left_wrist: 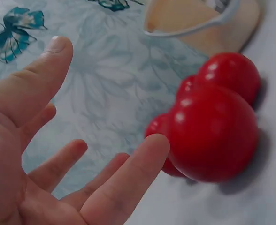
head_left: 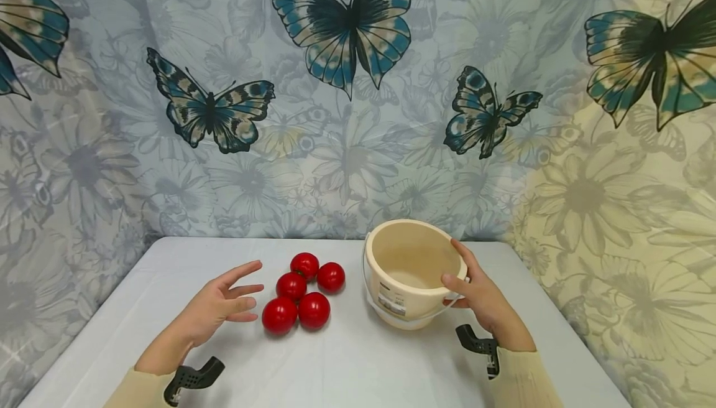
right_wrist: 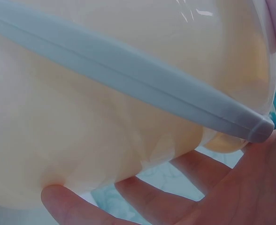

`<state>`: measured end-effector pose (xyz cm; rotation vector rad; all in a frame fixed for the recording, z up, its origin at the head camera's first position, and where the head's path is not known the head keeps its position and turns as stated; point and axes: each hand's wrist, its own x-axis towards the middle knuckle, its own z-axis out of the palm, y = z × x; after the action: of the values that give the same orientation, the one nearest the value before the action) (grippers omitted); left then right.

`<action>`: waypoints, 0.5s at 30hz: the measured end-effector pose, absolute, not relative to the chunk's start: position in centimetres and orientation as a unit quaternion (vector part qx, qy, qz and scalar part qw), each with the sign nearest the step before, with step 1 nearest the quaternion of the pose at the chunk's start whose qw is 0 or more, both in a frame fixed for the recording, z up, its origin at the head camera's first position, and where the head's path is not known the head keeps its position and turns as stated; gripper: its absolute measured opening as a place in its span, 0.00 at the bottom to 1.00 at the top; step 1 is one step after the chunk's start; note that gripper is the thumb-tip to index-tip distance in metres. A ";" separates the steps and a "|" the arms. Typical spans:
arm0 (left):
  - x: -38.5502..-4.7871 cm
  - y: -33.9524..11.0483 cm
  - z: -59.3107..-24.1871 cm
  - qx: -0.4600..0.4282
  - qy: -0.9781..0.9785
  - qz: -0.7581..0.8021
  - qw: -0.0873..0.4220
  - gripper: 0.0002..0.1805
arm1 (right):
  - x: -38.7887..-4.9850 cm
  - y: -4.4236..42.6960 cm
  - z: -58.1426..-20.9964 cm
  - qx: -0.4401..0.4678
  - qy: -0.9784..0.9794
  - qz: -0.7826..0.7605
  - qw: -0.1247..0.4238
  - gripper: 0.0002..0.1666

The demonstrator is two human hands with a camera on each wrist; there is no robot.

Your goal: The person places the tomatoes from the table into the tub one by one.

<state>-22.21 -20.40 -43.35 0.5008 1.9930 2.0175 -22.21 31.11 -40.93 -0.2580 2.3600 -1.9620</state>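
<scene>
Several glossy red tomatoes [head_left: 291,287] sit in a cluster on the white table, left of a cream plastic bucket [head_left: 391,308]. My left hand [head_left: 209,308] is just left of the tomatoes, fingers spread and holding nothing. In the left wrist view, a fingertip overlaps the nearest tomato [left_wrist: 218,136]; contact cannot be told. My right hand [head_left: 483,299] grips the bucket's right side, with the thumb at the rim and other fingers against the outer wall. The bucket's pale handle [right_wrist: 128,70] hangs down across its front, and a printed label faces me.
A white cloth covers the table [head_left: 347,370]. Behind and beside it hangs a floral fabric backdrop [head_left: 347,165] printed with large butterflies. Black wrist mounts [head_left: 192,377] are worn on both forearms over cream sleeves.
</scene>
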 end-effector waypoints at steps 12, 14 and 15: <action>-22.4 -20.9 -48.8 0.147 0.659 0.716 0.177 0.37 | -22.3 30.8 -41.0 -0.090 0.763 -0.639 0.029 0.52; -22.4 -20.8 -49.0 0.140 0.664 0.711 0.184 0.38 | -22.2 30.9 -40.9 -0.088 0.764 -0.638 0.027 0.52; -22.4 -20.7 -49.1 0.139 0.666 0.710 0.184 0.38 | -22.2 30.9 -40.9 -0.088 0.765 -0.637 0.026 0.52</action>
<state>-22.40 -20.72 -49.12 0.3921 1.8769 2.0006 -22.16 30.93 -40.87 -0.2735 2.3651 -1.9701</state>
